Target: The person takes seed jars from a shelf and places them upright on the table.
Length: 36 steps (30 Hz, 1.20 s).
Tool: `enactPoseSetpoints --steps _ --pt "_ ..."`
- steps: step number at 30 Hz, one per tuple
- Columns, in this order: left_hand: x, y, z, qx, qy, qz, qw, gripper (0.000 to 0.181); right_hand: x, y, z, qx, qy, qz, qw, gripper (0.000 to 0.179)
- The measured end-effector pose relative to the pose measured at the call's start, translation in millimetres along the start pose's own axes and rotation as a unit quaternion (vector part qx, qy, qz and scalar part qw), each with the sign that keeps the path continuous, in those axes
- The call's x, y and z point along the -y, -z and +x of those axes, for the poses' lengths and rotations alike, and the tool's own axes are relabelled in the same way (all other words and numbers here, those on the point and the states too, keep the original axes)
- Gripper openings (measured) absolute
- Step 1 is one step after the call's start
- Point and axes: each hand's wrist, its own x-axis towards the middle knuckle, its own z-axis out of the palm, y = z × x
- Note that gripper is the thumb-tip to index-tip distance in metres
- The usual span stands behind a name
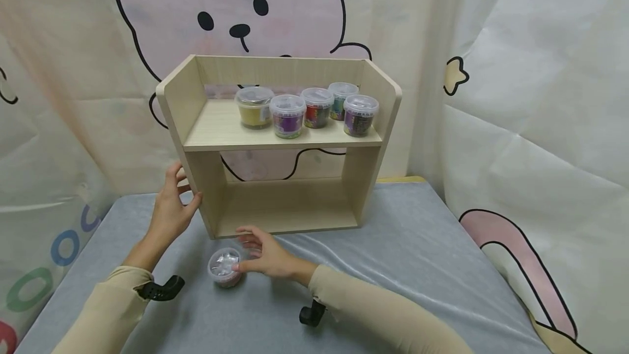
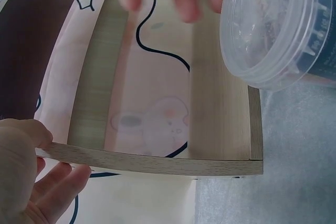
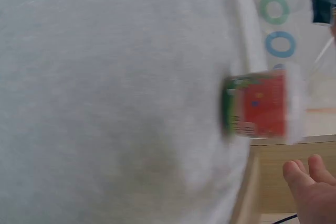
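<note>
My left hand grips the left side panel of a small two-tier wooden shelf, thumb on one face and fingers on the other. A round plastic tub with a clear lid stands on the cloth in front of the shelf's left corner. In the right wrist view this tub shows a red and green label, slightly blurred. My right hand is just right of the tub, fingers spread and loosely bent, the thumb tip overlapping the lid's edge in the head view. It holds nothing.
Several lidded tubs stand on the upper tier, among them a yellow one and a purple one. The lower tier has side walls. Grey-blue cloth covers the table. A printed curtain hangs close behind the shelf.
</note>
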Motion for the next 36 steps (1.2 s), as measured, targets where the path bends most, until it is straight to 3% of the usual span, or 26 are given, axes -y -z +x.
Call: enactPoseSetpoints --steps 15,23,36 --pt "1.5 -0.2 0.7 -0.004 -0.006 -0.005 1.0000 0.087 84 28 -7.6 0.018 0.089 -0.004 0.9958 0.066" --pt "0.0 -0.2 1.3 0.002 -0.006 -0.005 1.0000 0.087 126 42 -7.8 -0.008 0.132 0.016 0.9911 0.065" --pt "0.7 -0.5 1.4 0.007 0.002 0.005 1.0000 0.087 173 59 7.5 -0.068 0.153 0.038 0.9851 0.066"
